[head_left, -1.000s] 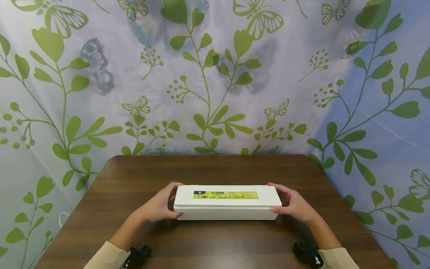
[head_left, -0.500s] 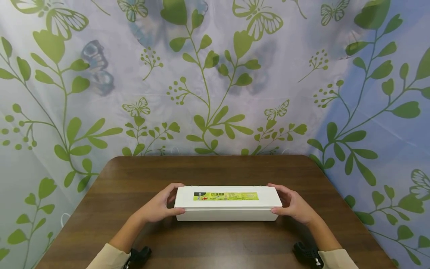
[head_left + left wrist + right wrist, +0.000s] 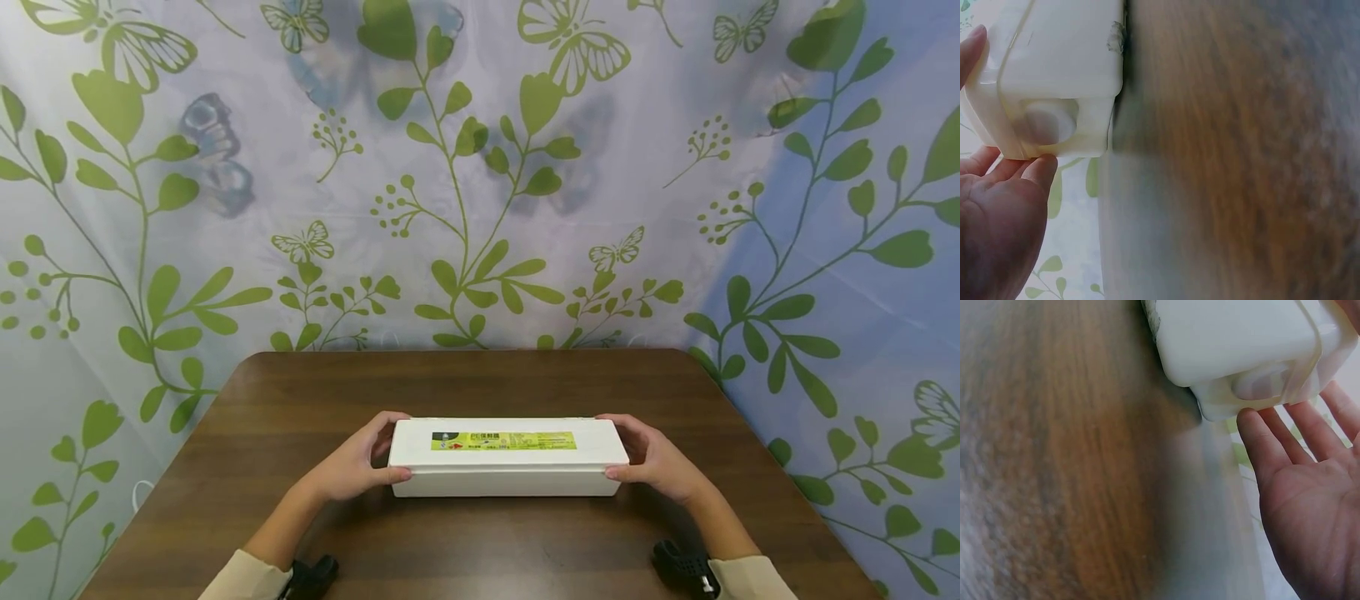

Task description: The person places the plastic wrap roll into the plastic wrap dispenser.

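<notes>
A long white cling film box [image 3: 508, 457] lies across the table in the head view, its lid down and a green-yellow label [image 3: 502, 441] on top. My left hand [image 3: 354, 463] grips its left end, thumb on the front near the lid seam, other fingers behind. At the right end my right hand [image 3: 654, 458] holds it the same way. In the left wrist view, fingertips [image 3: 1041, 169] touch the box's back edge beside a round end cap [image 3: 1054, 122]. The right wrist view has the other end cap [image 3: 1263, 381], with fingertips [image 3: 1249, 419] against the back edge.
The brown wooden table [image 3: 480, 550] extends around the box on all sides. Behind it hangs a pale curtain [image 3: 480, 192] printed with green leaves and butterflies. Black straps [image 3: 309, 577] circle both wrists below beige sleeves [image 3: 247, 577].
My left thumb has slid slightly up the box's front toward the lid seam. Box and right hand stay in place; the head view has shifted very slightly.
</notes>
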The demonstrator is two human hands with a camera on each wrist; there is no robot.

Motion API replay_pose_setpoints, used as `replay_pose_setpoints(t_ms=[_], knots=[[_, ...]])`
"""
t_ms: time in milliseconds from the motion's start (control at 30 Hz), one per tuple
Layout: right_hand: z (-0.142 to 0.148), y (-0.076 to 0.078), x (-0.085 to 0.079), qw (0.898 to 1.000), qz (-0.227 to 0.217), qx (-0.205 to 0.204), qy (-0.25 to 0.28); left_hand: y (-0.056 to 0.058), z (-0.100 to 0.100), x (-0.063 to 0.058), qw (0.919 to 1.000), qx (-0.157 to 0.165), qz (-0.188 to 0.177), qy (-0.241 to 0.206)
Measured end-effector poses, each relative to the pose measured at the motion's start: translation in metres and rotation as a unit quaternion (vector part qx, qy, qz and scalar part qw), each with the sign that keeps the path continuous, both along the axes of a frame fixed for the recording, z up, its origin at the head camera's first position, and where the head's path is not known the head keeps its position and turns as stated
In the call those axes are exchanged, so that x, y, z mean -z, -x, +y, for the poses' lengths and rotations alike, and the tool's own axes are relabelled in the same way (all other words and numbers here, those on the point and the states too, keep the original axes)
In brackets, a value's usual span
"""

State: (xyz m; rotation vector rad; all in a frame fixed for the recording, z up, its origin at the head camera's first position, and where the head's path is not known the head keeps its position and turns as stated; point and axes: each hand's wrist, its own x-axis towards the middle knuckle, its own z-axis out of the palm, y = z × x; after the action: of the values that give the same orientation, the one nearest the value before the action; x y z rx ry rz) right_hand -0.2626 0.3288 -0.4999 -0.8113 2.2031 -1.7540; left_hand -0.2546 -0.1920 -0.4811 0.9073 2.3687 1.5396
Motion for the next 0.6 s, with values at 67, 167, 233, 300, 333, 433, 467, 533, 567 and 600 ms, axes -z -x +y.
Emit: replay_pose_setpoints(t_ms=[67, 167, 233, 300, 333, 433, 467, 533, 567, 600], knots=[[-0.0004, 0.0006, 0.0003, 1.0, 0.0, 0.0, 0.0, 0.0001, -0.0006, 0.0005, 1.0, -0.001, -0.001, 0.0], [-0.0012, 0.0009, 0.0014, 1.0, -0.005, 0.0, 0.001, -0.0006, -0.0016, 0.0006, 1.0, -0.003, -0.002, 0.003], [-0.0018, 0.0008, 0.0015, 1.0, -0.009, -0.001, 0.001, -0.001, -0.002, 0.0004, 1.0, -0.003, -0.004, 0.003], [-0.0021, 0.0009, 0.001, 1.0, -0.011, -0.002, 0.002, -0.0009, -0.002, -0.0001, 1.0, -0.001, -0.004, 0.002], [-0.0021, 0.0009, 0.0006, 1.0, -0.011, -0.001, 0.002, -0.0007, -0.0017, -0.0005, 1.0, 0.0, -0.004, 0.002], [-0.0015, 0.0006, -0.0009, 1.0, -0.008, 0.002, 0.004, 0.0, -0.0002, -0.0009, 1.0, 0.003, -0.002, 0.0], [-0.0012, 0.0004, -0.0012, 1.0, -0.009, 0.004, 0.005, 0.0001, 0.0004, -0.001, 1.0, 0.003, -0.003, 0.0], [-0.0009, 0.0, -0.0011, 1.0, -0.009, 0.004, 0.004, -0.0005, 0.0011, -0.0006, 1.0, 0.002, -0.007, 0.001], [-0.0008, -0.0001, -0.0004, 1.0, -0.009, 0.002, 0.003, -0.0009, 0.0012, -0.0003, 0.9999, 0.002, -0.012, 0.001], [-0.0009, -0.0002, 0.0003, 1.0, -0.009, 0.0, 0.003, -0.0014, 0.0012, 0.0, 0.9999, 0.001, -0.016, 0.001]])
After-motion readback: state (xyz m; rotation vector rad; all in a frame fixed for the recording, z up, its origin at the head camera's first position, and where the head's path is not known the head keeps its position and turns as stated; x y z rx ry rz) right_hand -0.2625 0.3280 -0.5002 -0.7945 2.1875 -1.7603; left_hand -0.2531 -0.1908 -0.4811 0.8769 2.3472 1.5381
